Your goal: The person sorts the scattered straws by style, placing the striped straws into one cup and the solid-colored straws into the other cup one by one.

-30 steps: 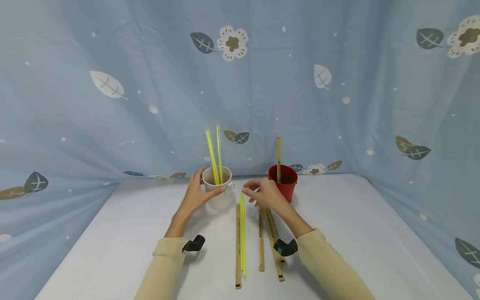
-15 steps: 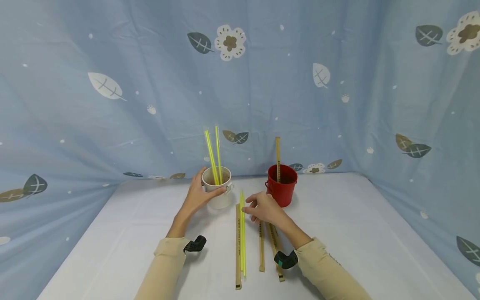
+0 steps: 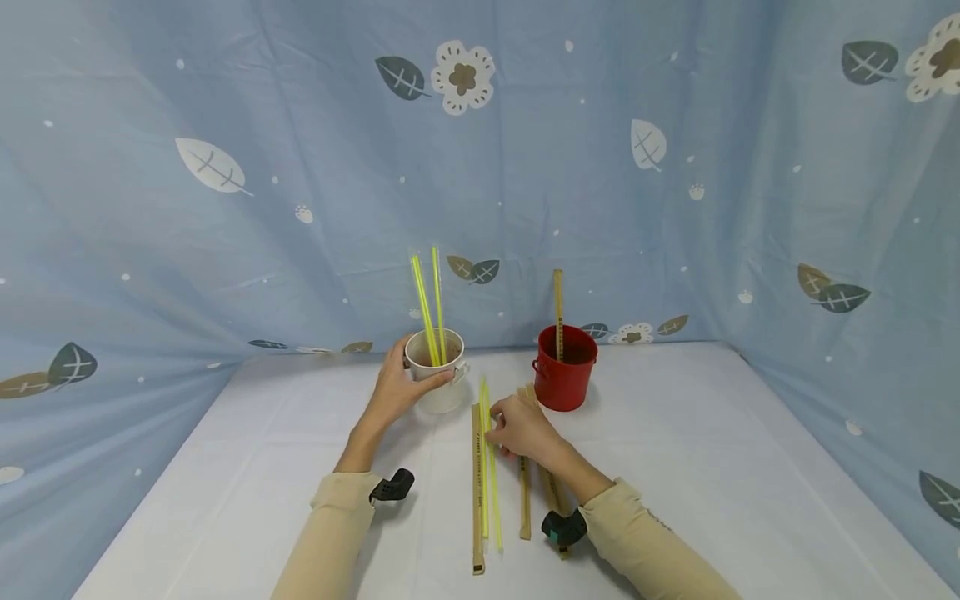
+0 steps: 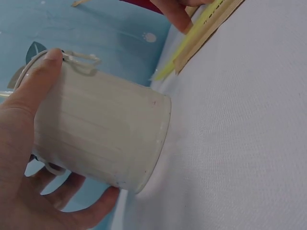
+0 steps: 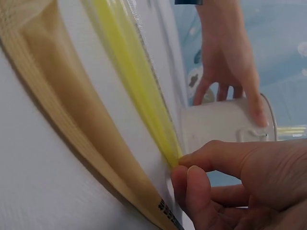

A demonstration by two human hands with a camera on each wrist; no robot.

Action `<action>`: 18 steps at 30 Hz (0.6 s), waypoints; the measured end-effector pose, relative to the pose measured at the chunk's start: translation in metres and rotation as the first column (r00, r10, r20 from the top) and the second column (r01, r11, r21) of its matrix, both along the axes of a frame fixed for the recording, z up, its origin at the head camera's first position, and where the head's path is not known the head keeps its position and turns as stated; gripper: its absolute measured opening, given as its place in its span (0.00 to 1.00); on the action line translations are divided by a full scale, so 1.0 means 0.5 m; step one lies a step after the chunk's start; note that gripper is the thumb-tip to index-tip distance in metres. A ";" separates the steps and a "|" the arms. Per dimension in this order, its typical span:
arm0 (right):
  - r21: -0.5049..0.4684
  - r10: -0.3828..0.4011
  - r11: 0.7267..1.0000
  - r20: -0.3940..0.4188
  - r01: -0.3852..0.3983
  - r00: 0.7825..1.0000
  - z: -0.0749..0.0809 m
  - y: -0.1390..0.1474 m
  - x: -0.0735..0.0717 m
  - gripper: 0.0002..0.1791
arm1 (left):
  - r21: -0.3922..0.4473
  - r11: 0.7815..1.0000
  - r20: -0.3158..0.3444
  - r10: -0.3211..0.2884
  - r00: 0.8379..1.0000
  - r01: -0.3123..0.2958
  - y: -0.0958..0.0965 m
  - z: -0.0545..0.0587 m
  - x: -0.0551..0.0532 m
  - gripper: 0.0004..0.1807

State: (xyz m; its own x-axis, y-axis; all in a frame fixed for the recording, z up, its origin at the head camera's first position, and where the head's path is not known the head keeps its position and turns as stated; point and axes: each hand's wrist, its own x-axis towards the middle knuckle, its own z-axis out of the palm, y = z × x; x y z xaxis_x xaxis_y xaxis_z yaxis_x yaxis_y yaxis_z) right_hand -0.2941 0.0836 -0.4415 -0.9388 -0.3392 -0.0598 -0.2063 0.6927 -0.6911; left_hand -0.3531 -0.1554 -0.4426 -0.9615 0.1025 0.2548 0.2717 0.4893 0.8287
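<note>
Two hands occupied; both buckets near the back edge

The table covered in white cloth [image 3: 675,433] ends at a blue curtain printed with leaves and flowers [image 3: 480,192]. White cloth extends beyond the left arm and past the round red metal-looking bucket [image 3: 564,387]; the gap between the buckets is narrower.

Left hand [image 3: 393,387]: spread round the round cream metal-looking bucket [image 3: 441,398], thumb at the rim beside a handle.

Right hand [image 3: 522,427]: thumb and fingertips pinched together on a thin yellow stick in clear film [image 3: 497,500], lying on the cloth, its near end angled away from a second yellow stick [image 3: 483,467].

Obstructions: a flat brown paper-wrapped stick [image 3: 477,500] lies just left of that pair. More brown sticks [image 3: 525,500] run beneath the right hand and forearm; their number cannot be told. Yellow sticks [image 3: 422,292] stand in the cream bucket, one brown stick [image 3: 558,304] in the red.
</note>
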 end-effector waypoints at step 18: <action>0.116 -0.085 0.990 0.009 0.084 0.996 0.005 -0.013 0.017 0.12 | 0.000 1.000 0.014 0.009 1.000 -0.009 0.002 -0.002 0.006 0.56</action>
State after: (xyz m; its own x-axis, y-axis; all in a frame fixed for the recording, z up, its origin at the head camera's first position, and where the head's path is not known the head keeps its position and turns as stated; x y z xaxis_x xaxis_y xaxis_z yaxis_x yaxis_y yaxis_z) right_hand -0.2856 0.0772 -0.4388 -0.9627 -0.2488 -0.1067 -0.1349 0.7825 -0.6079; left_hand -0.3503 -0.1546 -0.4437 -0.9658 0.0941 0.2414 0.2560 0.4916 0.8324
